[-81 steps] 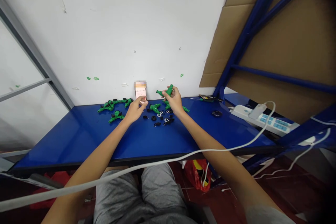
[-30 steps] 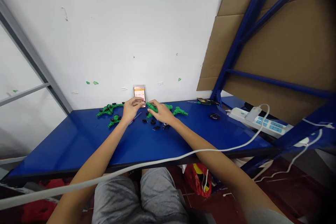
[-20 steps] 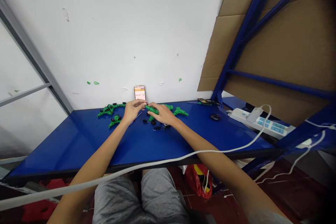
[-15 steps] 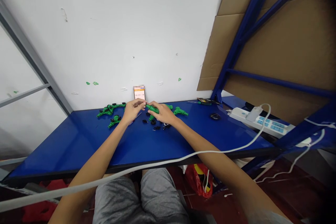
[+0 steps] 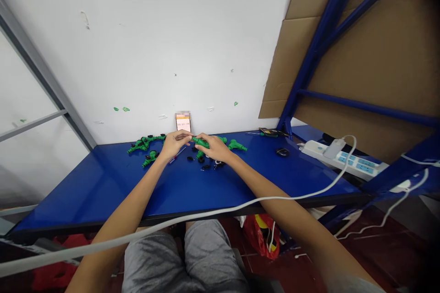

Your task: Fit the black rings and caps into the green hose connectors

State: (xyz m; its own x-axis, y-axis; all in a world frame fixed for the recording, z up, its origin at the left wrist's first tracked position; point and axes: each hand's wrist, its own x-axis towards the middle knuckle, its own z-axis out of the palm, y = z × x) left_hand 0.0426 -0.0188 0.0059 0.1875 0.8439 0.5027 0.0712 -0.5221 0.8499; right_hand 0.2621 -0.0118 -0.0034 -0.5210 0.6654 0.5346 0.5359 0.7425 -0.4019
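Along the table's near edge, a white cable (image 5: 172,225) is stretched over both forearms. On the blue table (image 5: 103,187), a green fitting (image 5: 202,143) is grasped by the right hand (image 5: 216,148), with the fingers wrapped over its body. The left hand (image 5: 175,143) is curled at the fitting's left end, though whether anything is pinched there cannot be told. Just below the hands, small black parts (image 5: 205,167) and a thin red-handled tool (image 5: 173,160) are left loose, so some pieces appear unfitted. Black pieces are seen seated on the fittings (image 5: 142,143) grouped to the left, while on the right-hand fittings (image 5: 236,145) this cannot be made out. Farther off, a phone (image 5: 183,123) is propped against the wall.
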